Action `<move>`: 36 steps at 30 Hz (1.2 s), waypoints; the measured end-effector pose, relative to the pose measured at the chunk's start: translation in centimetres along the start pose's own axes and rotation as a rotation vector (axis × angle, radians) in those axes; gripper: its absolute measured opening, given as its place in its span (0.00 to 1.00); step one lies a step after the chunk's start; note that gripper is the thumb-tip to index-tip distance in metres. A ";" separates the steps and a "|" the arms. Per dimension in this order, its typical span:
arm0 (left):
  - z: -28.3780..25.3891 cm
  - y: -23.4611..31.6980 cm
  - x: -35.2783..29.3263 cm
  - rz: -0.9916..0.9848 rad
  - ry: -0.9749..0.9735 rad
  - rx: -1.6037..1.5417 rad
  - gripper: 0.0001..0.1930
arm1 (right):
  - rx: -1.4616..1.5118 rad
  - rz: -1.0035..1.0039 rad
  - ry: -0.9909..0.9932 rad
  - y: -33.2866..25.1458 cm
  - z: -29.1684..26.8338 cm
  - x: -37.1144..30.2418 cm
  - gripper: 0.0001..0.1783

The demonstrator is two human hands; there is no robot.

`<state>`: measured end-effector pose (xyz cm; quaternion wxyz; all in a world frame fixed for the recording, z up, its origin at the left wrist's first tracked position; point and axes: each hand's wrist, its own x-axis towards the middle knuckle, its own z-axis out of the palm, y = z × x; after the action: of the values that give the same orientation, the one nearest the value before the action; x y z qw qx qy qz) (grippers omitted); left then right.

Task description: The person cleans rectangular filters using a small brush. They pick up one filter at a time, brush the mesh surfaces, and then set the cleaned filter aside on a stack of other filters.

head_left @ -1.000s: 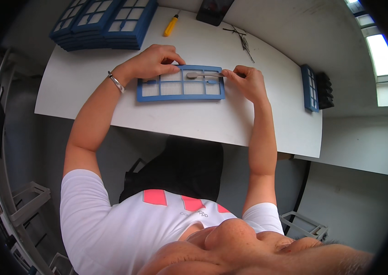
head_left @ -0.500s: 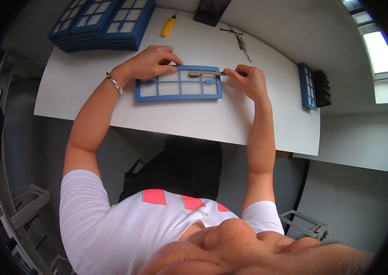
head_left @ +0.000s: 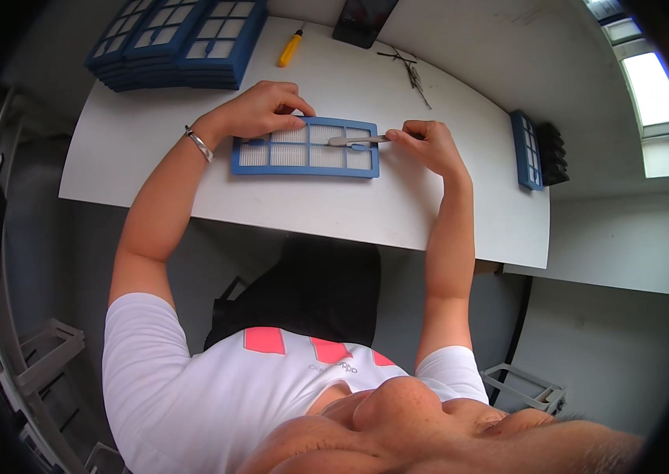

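Observation:
A blue-framed filter panel (head_left: 305, 169) with white pleated cells lies flat on the table before me. My left hand (head_left: 263, 109) grips its far edge, left of the middle, with the thumb on top and the fingers behind. In my right hand (head_left: 429, 144) is a slim grey tool (head_left: 358, 141) with a flat, rounded end, pinched between thumb and fingers. The tool reaches leftward over the panel's right half, its tip near the middle divider. Whether the tip touches the panel, I cannot tell.
Stacked blue filter panels (head_left: 184, 39) stand at the far left of the white table (head_left: 287, 207). Beyond my hands are a yellow-handled screwdriver (head_left: 290, 49), a dark flat device (head_left: 364, 20) and thin dark strips (head_left: 413, 73). Another blue panel (head_left: 527, 150) and black parts (head_left: 553, 154) are at right.
My right hand and the grey tool have moved a little toward me, down across the panel's right cells. My left hand keeps its hold, and the panel has shifted slightly.

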<state>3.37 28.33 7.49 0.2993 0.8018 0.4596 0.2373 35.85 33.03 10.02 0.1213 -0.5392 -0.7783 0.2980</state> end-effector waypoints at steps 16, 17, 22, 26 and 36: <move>0.0 0.2 0.0 -0.039 -0.006 0.002 0.16 | 0.018 -0.033 0.236 -0.2 0.8 0.1 0.23; 0.0 0.2 -0.1 -0.040 -0.006 0.001 0.16 | 0.011 -0.022 0.220 -0.4 0.7 0.1 0.22; 0.2 0.2 0.0 -0.008 0.015 -0.007 0.16 | 0.040 0.004 0.079 0.0 -0.2 0.0 0.22; 0.1 -0.3 0.0 -0.024 -0.001 0.011 0.16 | 0.050 0.105 0.039 1.3 -0.6 0.3 0.22; 0.1 -0.1 0.1 -0.005 0.010 -0.011 0.16 | 0.043 0.077 0.064 1.8 -0.6 0.6 0.24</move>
<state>3.44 28.48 7.30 0.3019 0.7978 0.4616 0.2434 37.25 34.18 9.34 0.1460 -0.5751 -0.7463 0.3017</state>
